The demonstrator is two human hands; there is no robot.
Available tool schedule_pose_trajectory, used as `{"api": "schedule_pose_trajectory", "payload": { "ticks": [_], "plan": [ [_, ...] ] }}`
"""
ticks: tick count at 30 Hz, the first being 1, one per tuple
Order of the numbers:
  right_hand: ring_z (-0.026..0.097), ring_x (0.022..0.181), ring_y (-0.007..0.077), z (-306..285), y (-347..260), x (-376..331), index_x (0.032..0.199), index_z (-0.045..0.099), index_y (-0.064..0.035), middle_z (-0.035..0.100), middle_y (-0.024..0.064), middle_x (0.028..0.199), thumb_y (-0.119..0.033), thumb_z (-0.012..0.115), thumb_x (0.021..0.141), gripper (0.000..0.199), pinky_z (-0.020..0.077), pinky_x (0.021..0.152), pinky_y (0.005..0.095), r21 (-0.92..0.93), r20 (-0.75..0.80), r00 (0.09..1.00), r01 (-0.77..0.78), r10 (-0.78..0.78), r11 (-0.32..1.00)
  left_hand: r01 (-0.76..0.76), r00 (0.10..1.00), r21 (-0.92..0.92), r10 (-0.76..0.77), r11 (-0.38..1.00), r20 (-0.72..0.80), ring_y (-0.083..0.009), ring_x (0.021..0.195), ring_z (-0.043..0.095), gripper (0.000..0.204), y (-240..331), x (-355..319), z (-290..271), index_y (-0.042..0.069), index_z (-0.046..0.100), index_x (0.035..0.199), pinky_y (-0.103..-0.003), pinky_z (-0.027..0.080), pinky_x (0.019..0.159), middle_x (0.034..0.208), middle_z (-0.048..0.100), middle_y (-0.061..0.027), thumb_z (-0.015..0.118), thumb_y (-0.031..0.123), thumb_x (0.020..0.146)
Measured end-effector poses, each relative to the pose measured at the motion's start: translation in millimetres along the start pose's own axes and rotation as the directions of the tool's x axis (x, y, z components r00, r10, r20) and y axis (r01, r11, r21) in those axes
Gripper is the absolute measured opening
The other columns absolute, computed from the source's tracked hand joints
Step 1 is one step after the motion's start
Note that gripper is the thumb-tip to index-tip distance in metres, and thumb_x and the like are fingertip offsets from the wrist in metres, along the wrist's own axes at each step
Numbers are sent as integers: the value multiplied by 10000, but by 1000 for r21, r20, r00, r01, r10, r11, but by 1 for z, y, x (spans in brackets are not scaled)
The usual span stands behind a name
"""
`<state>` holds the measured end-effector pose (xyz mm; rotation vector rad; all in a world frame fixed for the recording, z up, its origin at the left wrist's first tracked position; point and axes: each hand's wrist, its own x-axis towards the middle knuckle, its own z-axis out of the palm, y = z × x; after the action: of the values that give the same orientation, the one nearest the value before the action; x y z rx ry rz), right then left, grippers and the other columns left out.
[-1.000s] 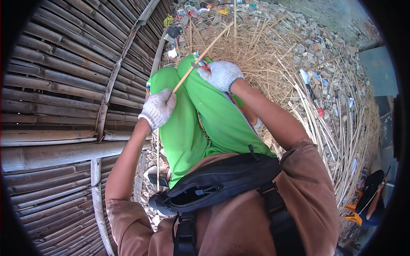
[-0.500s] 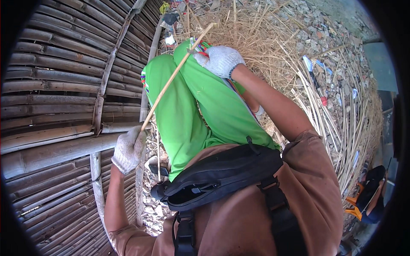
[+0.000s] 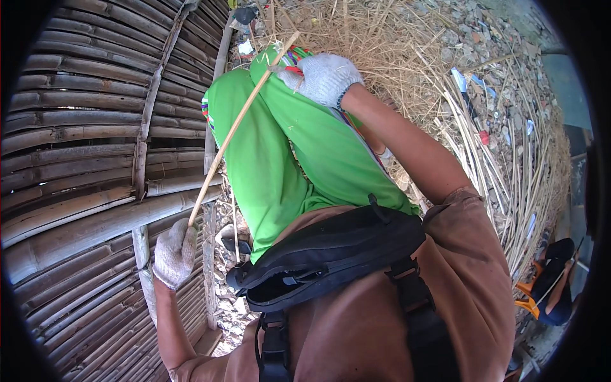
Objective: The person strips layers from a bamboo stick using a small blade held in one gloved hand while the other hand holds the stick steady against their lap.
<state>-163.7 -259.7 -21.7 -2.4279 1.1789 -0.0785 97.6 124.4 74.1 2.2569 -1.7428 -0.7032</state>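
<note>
A long, thin bamboo strip [image 3: 234, 132] slants across my green-trousered legs [image 3: 318, 146]. My left hand [image 3: 174, 256], in a knitted work glove, is closed around its near end at the left, beside the bamboo wall. My right hand [image 3: 329, 79], gloved too, is closed over my far knee on a small knife with a red handle [image 3: 293, 70]. The short blade meets the strip near its far end, where a pale curl of shaving shows. Most of the handle is hidden in the glove.
A wall of bamboo slats [image 3: 83, 153] rises close on the left. Dry shavings [image 3: 375, 44] cover the stony ground ahead. Long thin strips [image 3: 474, 172] lie to the right. A black waist bag [image 3: 331, 254] sits on my lap. Another person [image 3: 554, 286] is partly visible at the far right.
My left hand has drawn back toward me and to the left, pulling the strip along with it. My right hand with the knife stays almost in place over the knee.
</note>
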Motion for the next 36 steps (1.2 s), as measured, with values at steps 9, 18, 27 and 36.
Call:
{"api": "schedule_pose_trajectory", "payload": {
  "ticks": [9, 18, 27, 36],
  "plan": [
    [770, 1008, 458, 13, 12, 7, 1047, 816, -92, 786, 264, 1065, -719, 436, 1038, 734, 601, 917, 579, 9, -69, 998, -4, 5, 1000, -113, 984, 131, 129, 985, -126, -390, 623, 670, 174, 0, 14, 31, 4, 675, 1108, -469, 513, 597, 757, 638, -217, 574, 146, 1116],
    [765, 993, 462, 19, 9, 7, 1032, 811, -57, 781, 275, 1043, -780, 394, 1042, 835, 599, 886, 570, 15, -77, 997, 14, -12, 1000, 68, 997, 100, -63, 993, -49, -467, 688, 681, 178, -11, -43, 16, 36, 698, 1121, -519, 511, 609, 754, 640, -255, 582, 168, 1092],
    [777, 1036, 445, 1, 3, 2, 1023, 833, -64, 790, 280, 1100, -795, 336, 1046, 884, 601, 941, 587, -22, -17, 1000, 21, -21, 1000, -89, 996, -284, 78, 955, -51, -317, 689, 678, 306, 30, 90, 68, 7, 702, 1096, -436, 540, 670, 769, 663, -190, 558, 275, 1127],
    [780, 1004, 449, 3, 7, 2, 1036, 828, -35, 789, 284, 1068, -755, 373, 1047, 851, 604, 923, 585, 21, -35, 999, 30, -29, 999, -45, 999, -292, 39, 955, -25, -234, 643, 621, 367, 55, 179, 69, 21, 706, 1037, -401, 502, 641, 704, 633, -98, 541, 331, 1139]
  ]
}}
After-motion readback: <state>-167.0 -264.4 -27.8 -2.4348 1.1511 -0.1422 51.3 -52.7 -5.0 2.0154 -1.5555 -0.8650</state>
